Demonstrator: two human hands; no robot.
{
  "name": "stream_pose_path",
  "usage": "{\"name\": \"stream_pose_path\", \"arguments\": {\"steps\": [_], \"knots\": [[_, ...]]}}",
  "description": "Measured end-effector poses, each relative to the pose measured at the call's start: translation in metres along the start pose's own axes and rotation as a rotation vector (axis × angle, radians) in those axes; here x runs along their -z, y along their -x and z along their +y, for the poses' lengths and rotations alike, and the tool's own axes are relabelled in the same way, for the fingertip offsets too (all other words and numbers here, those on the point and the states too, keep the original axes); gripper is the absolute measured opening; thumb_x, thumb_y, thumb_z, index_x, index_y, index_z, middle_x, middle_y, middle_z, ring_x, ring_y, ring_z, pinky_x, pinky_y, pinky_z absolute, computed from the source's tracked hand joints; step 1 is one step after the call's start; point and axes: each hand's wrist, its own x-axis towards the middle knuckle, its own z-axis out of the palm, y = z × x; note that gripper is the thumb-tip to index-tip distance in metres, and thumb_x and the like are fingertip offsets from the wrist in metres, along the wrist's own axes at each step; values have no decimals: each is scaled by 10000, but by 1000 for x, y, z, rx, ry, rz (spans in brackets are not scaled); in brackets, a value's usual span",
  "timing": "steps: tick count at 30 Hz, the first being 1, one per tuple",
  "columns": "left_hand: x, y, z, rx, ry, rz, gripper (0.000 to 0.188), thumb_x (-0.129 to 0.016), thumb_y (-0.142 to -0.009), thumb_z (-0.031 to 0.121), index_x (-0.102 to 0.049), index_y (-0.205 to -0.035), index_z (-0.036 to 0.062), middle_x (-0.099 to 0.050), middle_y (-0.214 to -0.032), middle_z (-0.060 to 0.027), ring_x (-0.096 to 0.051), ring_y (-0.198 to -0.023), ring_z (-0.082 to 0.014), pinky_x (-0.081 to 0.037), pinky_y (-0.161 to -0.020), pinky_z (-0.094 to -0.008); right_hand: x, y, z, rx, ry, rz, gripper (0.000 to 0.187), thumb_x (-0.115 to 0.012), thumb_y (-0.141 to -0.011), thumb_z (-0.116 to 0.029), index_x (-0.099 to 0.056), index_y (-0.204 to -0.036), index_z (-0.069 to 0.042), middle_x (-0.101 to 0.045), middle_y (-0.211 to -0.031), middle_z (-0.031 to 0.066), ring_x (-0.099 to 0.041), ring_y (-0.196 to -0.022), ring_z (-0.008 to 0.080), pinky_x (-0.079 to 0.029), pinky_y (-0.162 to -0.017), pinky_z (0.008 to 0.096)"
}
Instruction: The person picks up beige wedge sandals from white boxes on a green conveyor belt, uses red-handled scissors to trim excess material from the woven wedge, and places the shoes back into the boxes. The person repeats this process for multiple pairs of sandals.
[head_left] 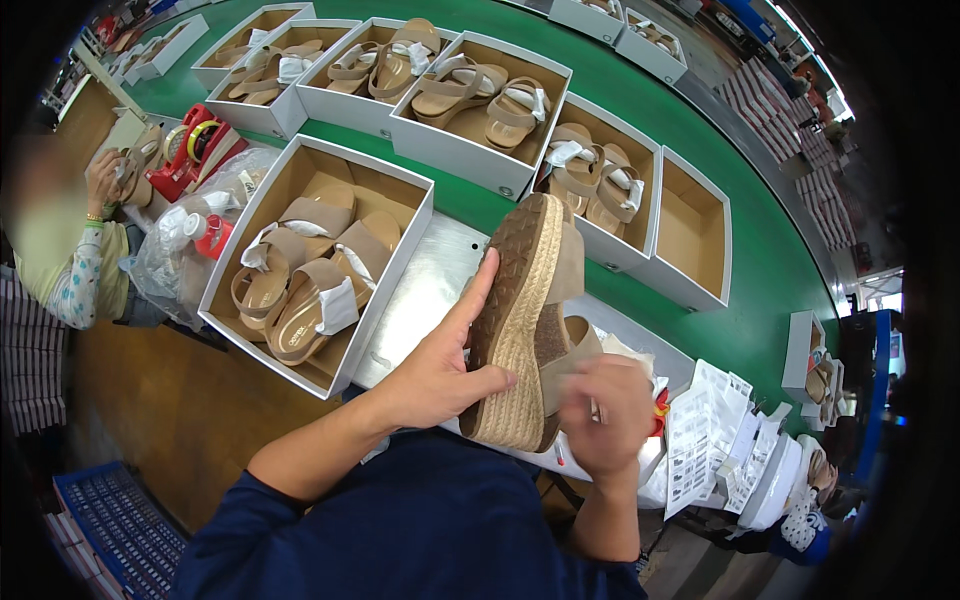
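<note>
My left hand [445, 365] grips a tan wedge sandal [520, 320] with a woven rope sole, held on its side with the brown tread facing left. My right hand [603, 410] is at the sandal's strap side, fingers curled and blurred, touching the beige strap. The sandal hangs above a metal plate [425, 285] at the near edge of the green conveyor belt [760, 300]. Just left stands an open white shoebox [400, 260] with a pair of the same sandals lying inside, paper tucked in their straps.
Several open white boxes with sandals line the belt; one box [690, 225] at the right is empty. Sheets of white labels [715, 435] lie at my right. A co-worker [70, 250] sits at the left by a red tape dispenser [195, 145] and plastic bags.
</note>
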Motion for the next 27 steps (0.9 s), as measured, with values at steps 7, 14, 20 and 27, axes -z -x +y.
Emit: {"name": "stream_pose_path", "arguments": {"steps": [7, 14, 20, 27], "knots": [[-8, 2, -2, -66, -138, 8, 966, -636, -814, 14, -53, -1581, 81, -283, -1520, -221, -311, -1410, -287, -285, -1121, -342, -10, -19, -7, 170, 130, -241, 220, -729, -710, -6, -631, -898, -64, -599, -851, 52, -598, -812, 251, -469, -680, 361], [-11, 5, 1, -144, -351, 29, 925, -635, -808, 43, -117, -1573, 63, -421, -1371, -205, -420, -1290, -293, -332, -1073, -327, -16, -2, -6, 210, 207, -107, 231, -666, -735, -152, -628, -944, -62, -595, -894, 45, -589, -858, 215, -459, -683, 350], [-9, 2, 5, -138, -398, 32, 835, -606, -819, 47, -211, -1555, 50, -439, -1369, -204, -456, -1270, -290, -342, -1076, -333, -5, 5, -15, 167, 264, -287, 274, -672, -754, -138, -672, -1010, -41, -598, -910, 42, -597, -879, 213, -472, -713, 343], [-3, 0, 7, -50, -118, 47, 825, -576, -834, 2, -195, -1563, 65, -363, -1506, -165, -431, -1334, -231, -350, -1090, -325, 2, -1, -19, 23, 44, -126, 345, -668, -744, -1, -691, -1087, -34, -610, -912, 74, -619, -896, 252, -491, -767, 343]]}}
